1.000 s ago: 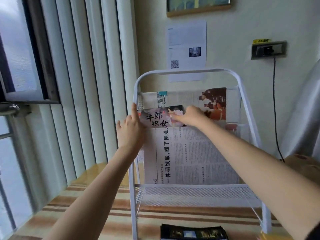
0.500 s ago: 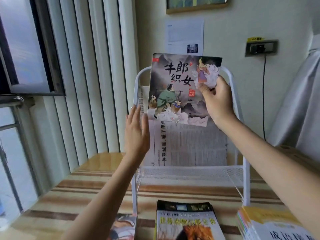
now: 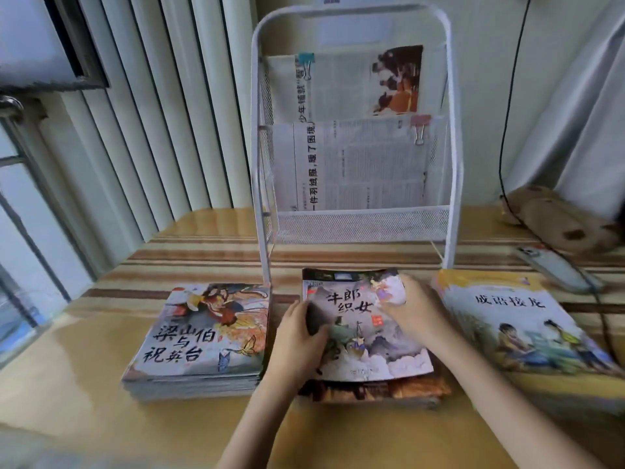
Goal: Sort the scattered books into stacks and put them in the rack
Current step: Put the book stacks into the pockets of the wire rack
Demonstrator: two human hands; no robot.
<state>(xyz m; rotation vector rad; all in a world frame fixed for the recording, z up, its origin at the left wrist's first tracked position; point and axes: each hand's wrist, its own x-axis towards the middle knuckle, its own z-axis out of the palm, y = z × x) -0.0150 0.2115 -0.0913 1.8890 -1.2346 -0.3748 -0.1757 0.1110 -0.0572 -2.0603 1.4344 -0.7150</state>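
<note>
**Two hands settle a thin picture book on the middle stack, in front of the rack**

The left hand [image 3: 299, 336] grips the left edge of a thin picture book [image 3: 367, 336], thumb on the cover and fingers curled under that edge. The right hand [image 3: 414, 309] lies over the book's upper right corner, fingers bent down onto the cover; whether they pinch the corner or only press on it is unclear. The book lies face up on the middle stack [image 3: 375, 392], whose darker covers show below and behind it.

The book looks light and floppy: a glossy soft cover, slightly bowed, its far edge curling up. It would likely sag if lifted by one corner and slide easily on the slick cover beneath. A hold on both side edges, or one hand flat underneath, seems safest. A whole stack would be heavier and prone to fanning out, so it probably wants squeezing from both sides.

To the left sits a second stack [image 3: 199, 340], neatly squared. To the right lies a third stack [image 3: 527, 336] with a yellow-edged cover. All three rest on the wooden bench [image 3: 67, 384].

Just behind stands the white wire rack [image 3: 353, 225], its mesh pockets holding clipped newspapers [image 3: 358, 164]. A phone [image 3: 558, 269] lies at far right.
</note>
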